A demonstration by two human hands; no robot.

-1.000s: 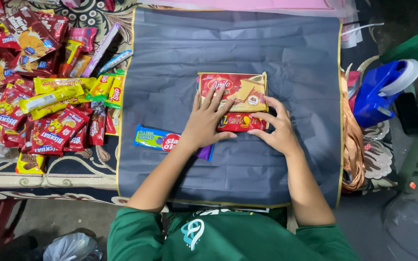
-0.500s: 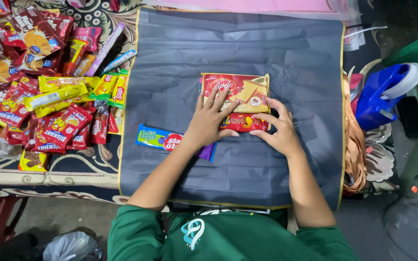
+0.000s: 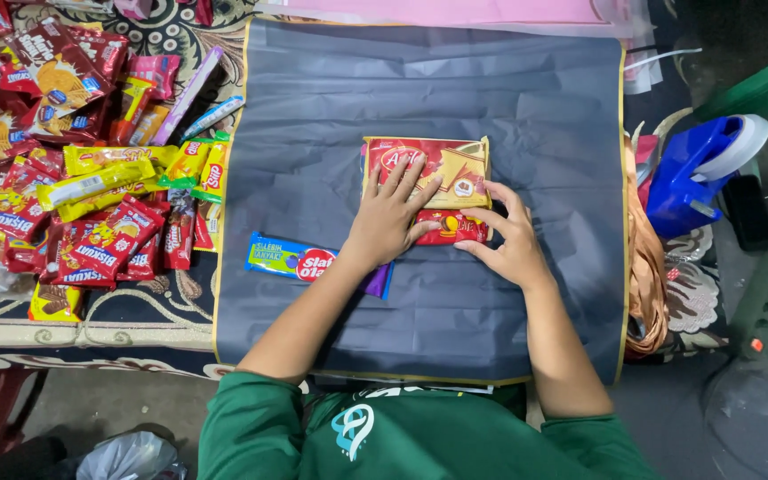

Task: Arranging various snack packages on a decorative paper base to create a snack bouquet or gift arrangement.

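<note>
A dark grey sheet of paper [image 3: 331, 116] lies spread flat before me. At its middle sits a red and gold snack packet [image 3: 455, 160] with a smaller red packet [image 3: 451, 228] against its near edge. My left hand [image 3: 390, 215] lies flat on both packets, fingers spread. My right hand [image 3: 510, 238] presses the small red packet's right end with its fingertips. A blue snack packet [image 3: 282, 258] rests on the sheet just left of my left wrist, with a purple packet [image 3: 377, 283] partly hidden under the wrist.
A heap of several red, yellow and pink snack packets [image 3: 73, 178] covers the patterned cloth to the left. A pink sheet [image 3: 455, 11] lies beyond the grey one. A blue tape dispenser [image 3: 695, 173] and tan ribbon [image 3: 642, 276] lie to the right.
Both hands stay on the packets; the view has shifted slightly, and nothing else has visibly moved.
</note>
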